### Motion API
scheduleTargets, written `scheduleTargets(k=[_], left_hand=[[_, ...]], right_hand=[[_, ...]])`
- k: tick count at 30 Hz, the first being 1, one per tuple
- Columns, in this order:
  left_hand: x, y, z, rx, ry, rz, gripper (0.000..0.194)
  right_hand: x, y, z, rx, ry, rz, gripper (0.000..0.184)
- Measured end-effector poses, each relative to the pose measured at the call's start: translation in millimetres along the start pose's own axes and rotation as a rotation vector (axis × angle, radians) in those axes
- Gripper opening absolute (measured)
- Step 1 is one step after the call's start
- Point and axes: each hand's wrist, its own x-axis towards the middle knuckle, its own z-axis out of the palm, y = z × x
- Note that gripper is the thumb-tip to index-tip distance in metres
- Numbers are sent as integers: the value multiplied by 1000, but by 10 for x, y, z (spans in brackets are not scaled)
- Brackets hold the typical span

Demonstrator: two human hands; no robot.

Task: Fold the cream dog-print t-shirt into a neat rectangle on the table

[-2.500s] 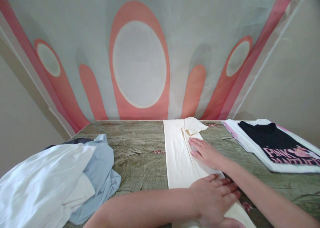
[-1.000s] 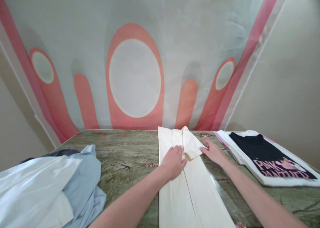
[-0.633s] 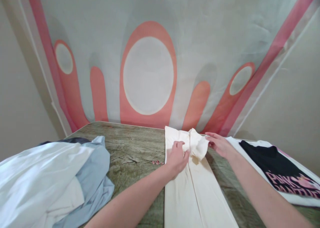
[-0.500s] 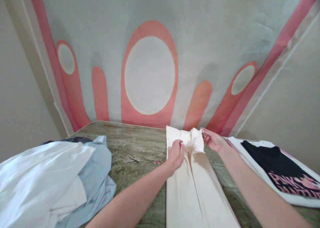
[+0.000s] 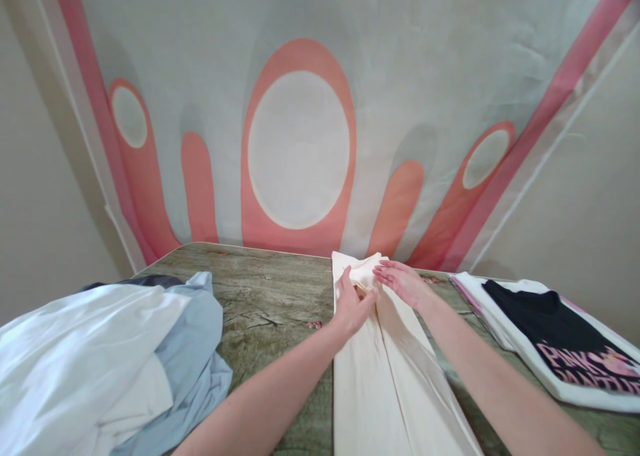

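Note:
A long cream garment (image 5: 370, 376) lies lengthwise on the table, its near end running out of the picture; it looks like a pair of trousers, though I cannot be sure. My left hand (image 5: 353, 304) rests over its far end with thumb and forefinger apart around a bunched fold. From the right, my right hand (image 5: 401, 283) reaches in with its fingers stretched out, the tips touching the folded-over fabric. The two hands are close together but apart. What lies under the fingertips is partly hidden.
A loose heap of white (image 5: 85, 349) and light blue clothes (image 5: 195, 349) covers the table's left side. To the right sit folded shirts, with a black printed one (image 5: 565, 329) on top. The wood-patterned table (image 5: 270, 289) meets a grey and pink backdrop (image 5: 300, 149) behind.
My right hand has moved left, bringing the garment's right far edge inward over the middle. The left hand has spread its thumb and forefinger near the same spot.

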Motion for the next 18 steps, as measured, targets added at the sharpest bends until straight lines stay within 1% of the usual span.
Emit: scheduleTargets(k=[1,3,6,9,12,13,15,17,18], left_hand=[[-19,6,1,51,-3,35,76],[-61,18,7,140,-26,109,69],[-99,23,24,201,-82,196,49],[-82,27,28,199,-93,258,26],[-65,59,9,251,-41,338,11],[-70,73,3,287,-24,363,10],[-95,99,-5,380,-4,378,15],[-120,111,-8,465,4,347,23],[-122,111,-11,494,8,327,26]], right_hand=[[-1,26,-89,-138,32,-55,13],[1,78,-252,-332,98,-108,15],[-7,166,-399,-467,128,-133,22],[-38,262,-400,-588,94,-184,26],[-85,349,-313,-683,33,-266,24],[-102,373,-281,-749,12,-316,24],[-136,409,-229,-932,-21,-431,27],[-167,426,-199,-1112,-39,-516,31],[-180,428,-192,-1164,-45,-533,32]])
